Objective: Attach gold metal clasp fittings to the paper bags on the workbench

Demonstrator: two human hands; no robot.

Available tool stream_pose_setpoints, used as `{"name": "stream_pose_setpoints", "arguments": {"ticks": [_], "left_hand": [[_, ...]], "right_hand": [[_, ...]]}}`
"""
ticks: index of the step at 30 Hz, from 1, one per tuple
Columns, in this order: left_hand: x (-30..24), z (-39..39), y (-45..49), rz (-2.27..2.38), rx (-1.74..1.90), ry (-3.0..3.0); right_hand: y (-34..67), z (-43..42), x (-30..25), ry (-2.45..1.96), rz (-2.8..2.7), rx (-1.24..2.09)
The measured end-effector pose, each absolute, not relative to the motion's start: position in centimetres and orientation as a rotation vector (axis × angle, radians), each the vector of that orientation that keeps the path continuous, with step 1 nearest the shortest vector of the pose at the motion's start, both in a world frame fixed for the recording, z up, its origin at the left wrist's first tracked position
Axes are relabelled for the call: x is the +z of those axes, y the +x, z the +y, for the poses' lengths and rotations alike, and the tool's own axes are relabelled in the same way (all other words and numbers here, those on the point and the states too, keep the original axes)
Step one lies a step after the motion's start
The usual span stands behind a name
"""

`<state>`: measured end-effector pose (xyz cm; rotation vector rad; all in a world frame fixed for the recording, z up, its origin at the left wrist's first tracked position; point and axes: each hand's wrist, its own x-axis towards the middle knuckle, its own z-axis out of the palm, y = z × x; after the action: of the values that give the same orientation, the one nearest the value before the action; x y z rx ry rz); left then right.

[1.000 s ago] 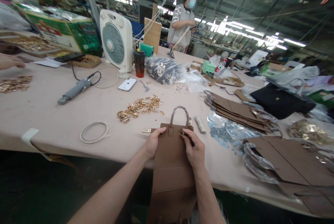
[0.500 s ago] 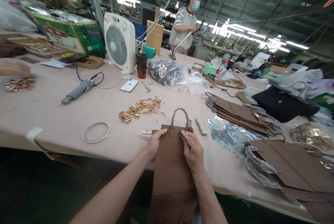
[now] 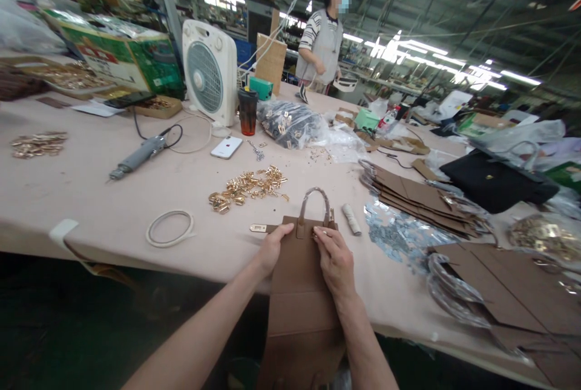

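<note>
A brown handbag panel hangs over the table's front edge, its plastic-wrapped handle pointing away from me. My left hand grips the panel's left edge, thumb on top, beside a strap with a gold metal plate at its end. My right hand is closed at the panel's upper right, near the foot of the handle. Its fingertips pinch a small metal fitting, mostly hidden by the fingers. Beyond the panel lies a loose pile of gold hardware pieces.
Left of me are a roll of tape and a grey electric screwdriver. A phone, a fan and a tumbler stand farther back. Brown panels are stacked at right. A person stands across the table.
Both my hands keep nearly the same place on the panel. Another person's hand at the far left has left the view. The person across the table has lowered their arms.
</note>
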<state>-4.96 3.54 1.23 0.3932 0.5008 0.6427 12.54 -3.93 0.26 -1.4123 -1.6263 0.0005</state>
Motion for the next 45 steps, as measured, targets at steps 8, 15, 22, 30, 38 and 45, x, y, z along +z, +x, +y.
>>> {"name": "stream_pose_setpoints", "arguments": {"ticks": [8, 15, 22, 30, 38, 45], "left_hand": [[0.5, 3.6, -4.8, 0.546, 0.662, 0.424], [0.4, 3.6, -4.5, 0.615, 0.693, 0.472], [0.0, 3.3, -4.4, 0.646, 0.729, 0.557], [0.0, 3.4, -4.4, 0.682, 0.73, 0.571], [0.0, 3.3, -4.4, 0.631, 0.762, 0.494], [0.1, 3.2, -4.4, 0.624, 0.785, 0.513]], "right_hand": [[11.7, -3.5, 0.5, -1.444, -1.611, -0.063], [12.3, -3.6, 0.3, -1.482, -1.69, -0.071], [13.0, -3.8, -0.3, -1.469, -1.708, -0.06], [11.5, -3.8, 0.0, -1.581, -1.652, -0.163], [11.3, -4.6, -0.1, -1.622, -1.732, -0.181], [10.9, -5.0, -0.7, -1.627, -1.623, -0.185]]}}
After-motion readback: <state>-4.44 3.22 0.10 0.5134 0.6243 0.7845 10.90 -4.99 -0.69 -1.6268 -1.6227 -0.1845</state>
